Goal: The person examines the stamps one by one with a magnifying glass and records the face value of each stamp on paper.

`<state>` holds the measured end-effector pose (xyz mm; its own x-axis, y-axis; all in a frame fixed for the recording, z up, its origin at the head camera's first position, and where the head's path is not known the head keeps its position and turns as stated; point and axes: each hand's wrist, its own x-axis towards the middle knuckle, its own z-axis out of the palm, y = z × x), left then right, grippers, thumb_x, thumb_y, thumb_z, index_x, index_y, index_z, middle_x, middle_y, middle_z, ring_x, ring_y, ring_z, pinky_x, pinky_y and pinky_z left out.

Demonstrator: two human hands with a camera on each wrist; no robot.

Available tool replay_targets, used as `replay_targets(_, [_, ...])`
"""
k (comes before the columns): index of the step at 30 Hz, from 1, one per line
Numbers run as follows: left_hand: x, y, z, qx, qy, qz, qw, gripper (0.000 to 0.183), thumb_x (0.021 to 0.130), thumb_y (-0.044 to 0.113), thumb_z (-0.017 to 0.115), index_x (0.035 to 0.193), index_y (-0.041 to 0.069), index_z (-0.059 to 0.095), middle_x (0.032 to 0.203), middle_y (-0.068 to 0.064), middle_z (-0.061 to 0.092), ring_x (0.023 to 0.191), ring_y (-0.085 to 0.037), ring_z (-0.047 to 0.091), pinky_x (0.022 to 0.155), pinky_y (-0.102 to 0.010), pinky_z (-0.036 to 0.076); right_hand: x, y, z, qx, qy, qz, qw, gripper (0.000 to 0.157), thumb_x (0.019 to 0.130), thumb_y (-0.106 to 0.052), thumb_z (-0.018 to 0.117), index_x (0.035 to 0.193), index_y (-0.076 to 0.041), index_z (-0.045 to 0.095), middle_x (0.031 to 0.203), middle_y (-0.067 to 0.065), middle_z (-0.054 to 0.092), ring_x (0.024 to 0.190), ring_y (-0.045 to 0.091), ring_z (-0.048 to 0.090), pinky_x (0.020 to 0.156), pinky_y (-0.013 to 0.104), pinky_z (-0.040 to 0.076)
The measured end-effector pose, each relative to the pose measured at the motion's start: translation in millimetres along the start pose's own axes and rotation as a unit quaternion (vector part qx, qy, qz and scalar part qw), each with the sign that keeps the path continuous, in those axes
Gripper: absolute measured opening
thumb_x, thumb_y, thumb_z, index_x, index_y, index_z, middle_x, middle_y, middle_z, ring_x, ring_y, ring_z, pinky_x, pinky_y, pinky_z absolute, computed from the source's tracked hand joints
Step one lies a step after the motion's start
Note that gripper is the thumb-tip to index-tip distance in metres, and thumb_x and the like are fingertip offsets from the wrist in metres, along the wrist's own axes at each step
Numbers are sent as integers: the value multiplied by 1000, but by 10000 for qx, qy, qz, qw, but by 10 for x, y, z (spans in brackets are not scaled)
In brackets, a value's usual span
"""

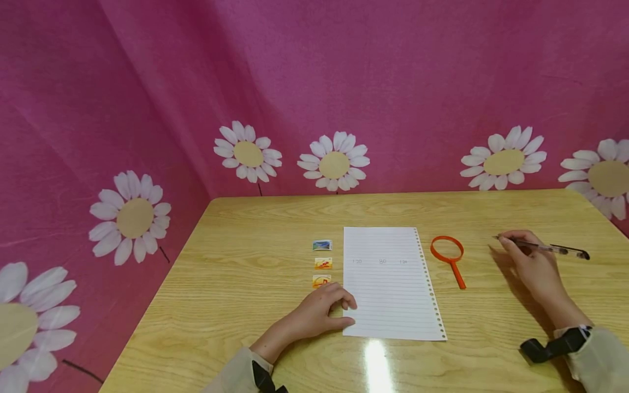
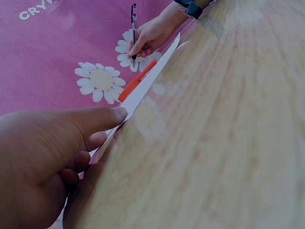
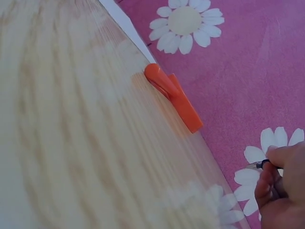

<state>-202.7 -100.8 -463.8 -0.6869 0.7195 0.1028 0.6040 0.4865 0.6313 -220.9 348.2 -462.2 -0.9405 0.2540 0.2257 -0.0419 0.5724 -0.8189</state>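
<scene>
A pen (image 1: pixel 560 249) is pinched between the thumb and fingers of my right hand (image 1: pixel 535 267), its tip pointing left, to the right of the magnifying glass. My left hand (image 1: pixel 321 311) rests at the lower left edge of a lined sheet of paper (image 1: pixel 388 311), its thumb and fingertips on that edge. In the left wrist view the thumb (image 2: pixel 102 117) touches the sheet. Three groups of faint handwritten numbers run across the sheet's upper part. Holes line its right edge.
An orange magnifying glass (image 1: pixel 457 273) lies right of the sheet. Three small picture cards, a blue-green one (image 1: pixel 322 245), a yellow-red one (image 1: pixel 323 263) and another (image 1: pixel 321 281), form a column left of it. A pink flowered cloth (image 1: pixel 393 82) hangs behind the wooden table (image 1: pixel 236 262).
</scene>
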Motion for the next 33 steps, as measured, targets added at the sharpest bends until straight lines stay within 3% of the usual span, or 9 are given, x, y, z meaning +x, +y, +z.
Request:
replay_targets(4, [0, 5, -5, -24, -19, -24, 10000, 19, 90, 27, 71, 105, 18, 65, 93, 3, 57, 85, -1, 45, 77, -14, 36, 1, 30, -10, 1217, -166, 19, 9924, 18, 98, -24, 59, 116, -24, 63, 96, -35, 59, 83, -19, 55, 67, 3, 43])
replay_targets(10, [2, 6, -2, -52, -53, -84, 9999, 19, 90, 27, 71, 105, 18, 65, 94, 4, 57, 85, -1, 45, 76, -14, 35, -18, 45, 2, 3102, -323, -685, 9476, 31, 94, 3, 58, 124, -5, 62, 108, -16, 71, 94, -6, 65, 77, 5, 48])
replay_targets(12, [5, 6, -3, -58, -62, -102, 9999, 19, 90, 27, 72, 105, 18, 65, 94, 4, 57, 85, -1, 45, 77, -14, 35, -24, 42, -22, 2975, -352, -582, 9523, 34, 96, -1, 57, 129, -5, 61, 111, -20, 70, 98, -10, 63, 79, 3, 46])
replay_targets(16, [10, 6, -4, -59, -80, -139, 9999, 19, 90, 27, 71, 105, 18, 65, 94, 4, 57, 85, 0, 45, 77, -14, 35, -35, 41, -75, 1912, -380, -564, 9792, 39, 100, -12, 53, 139, -5, 53, 109, -25, 67, 98, -14, 59, 74, 2, 43])
replay_targets(19, [10, 5, -4, -63, -94, -154, 9998, 19, 90, 27, 71, 106, 19, 65, 94, 4, 57, 84, -1, 44, 76, -14, 35, -26, 39, -89, 2001, -316, -784, 9761, 39, 102, -13, 49, 139, -1, 51, 105, -20, 68, 93, -9, 58, 72, 5, 44])
replay_targets(23, [10, 3, -5, -39, -85, -141, 9999, 19, 90, 27, 71, 106, 19, 65, 94, 4, 57, 84, -1, 44, 76, -14, 35, -1, 39, -87, 3558, -436, -964, 9286, 34, 102, -7, 45, 132, 6, 54, 101, -7, 73, 89, 0, 60, 75, 9, 48])
replay_targets(30, [7, 6, -10, -46, -84, -149, 9998, 19, 90, 27, 71, 106, 18, 65, 94, 4, 57, 85, -1, 45, 77, -15, 35, 25, 15, -91, 5242, -961, -850, 8419, 33, 101, 5, 38, 125, 6, 60, 109, 7, 74, 99, 11, 69, 77, 16, 55])
replay_targets(31, [6, 7, -9, -49, -83, -143, 9999, 19, 90, 27, 71, 106, 18, 65, 94, 4, 57, 85, -1, 45, 77, -15, 36, 28, 11, -94, 5292, -943, -756, 8399, 33, 101, 5, 39, 124, 5, 62, 108, 7, 75, 97, 11, 70, 76, 17, 55])
replay_targets(33, [2, 6, -6, -53, -63, -135, 9999, 19, 90, 27, 71, 106, 18, 65, 94, 4, 57, 85, -1, 46, 78, -15, 36, 32, 12, -96, 5129, -855, -537, 8525, 31, 100, 3, 44, 124, 1, 64, 104, 4, 76, 89, 9, 71, 67, 15, 55])
